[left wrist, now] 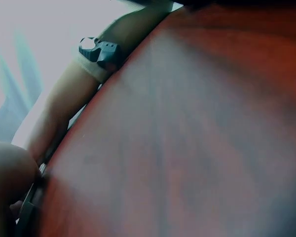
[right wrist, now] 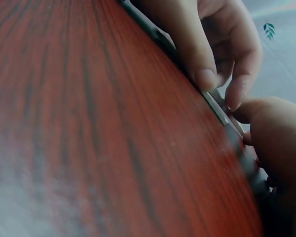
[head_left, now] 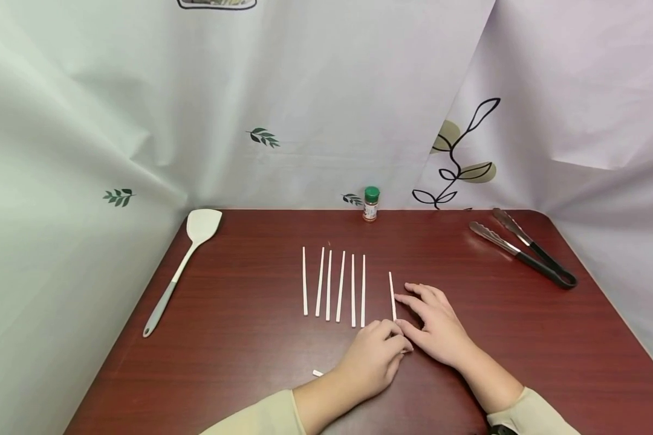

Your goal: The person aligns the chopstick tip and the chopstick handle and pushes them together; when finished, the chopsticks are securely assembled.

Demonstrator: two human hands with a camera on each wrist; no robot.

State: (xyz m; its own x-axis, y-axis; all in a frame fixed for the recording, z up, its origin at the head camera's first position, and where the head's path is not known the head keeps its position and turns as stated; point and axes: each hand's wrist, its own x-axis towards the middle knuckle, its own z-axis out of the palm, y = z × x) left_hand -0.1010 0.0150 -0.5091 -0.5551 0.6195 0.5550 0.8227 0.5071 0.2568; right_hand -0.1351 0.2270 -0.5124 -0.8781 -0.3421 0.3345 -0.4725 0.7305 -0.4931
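Note:
Low in the head view, my left hand (head_left: 378,353) has its fingers curled by the near end of a white chopstick (head_left: 392,293) and pinches it there, partly hidden. My right hand (head_left: 435,323) lies just to the right, fingers spread and relaxed, with index fingertip and thumb against the stick's side. The right wrist view shows the right hand's thumb (right wrist: 205,79) at the stick, close to the left hand (right wrist: 281,128). Several white chopsticks (head_left: 328,284) lie in a loose row to the left. Another white stick end (head_left: 317,373) shows beside the left wrist.
A white spatula with a grey handle (head_left: 196,232) lies at the table's left edge. Metal tongs with black handles (head_left: 539,257) lie at the right. A green-capped spice jar (head_left: 370,205) stands at the back of the dark red table (head_left: 239,338), before a fabric backdrop.

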